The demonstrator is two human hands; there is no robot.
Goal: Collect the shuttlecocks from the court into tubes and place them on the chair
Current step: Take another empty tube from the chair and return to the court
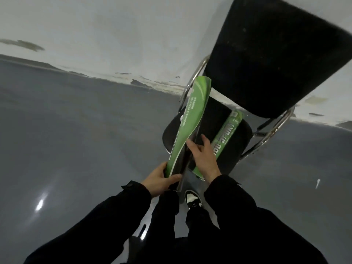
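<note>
Left hand [159,179] grips the lower end of a green tube [190,119], angling it over the chair [270,54] seat, presumably for placement. Right hand [202,156], fingers extended, touches the seat, holding nothing. A second tube [224,138] lies on the seat.

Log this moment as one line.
left hand: grips green tube | right hand: open over second tube on chair seat
</note>
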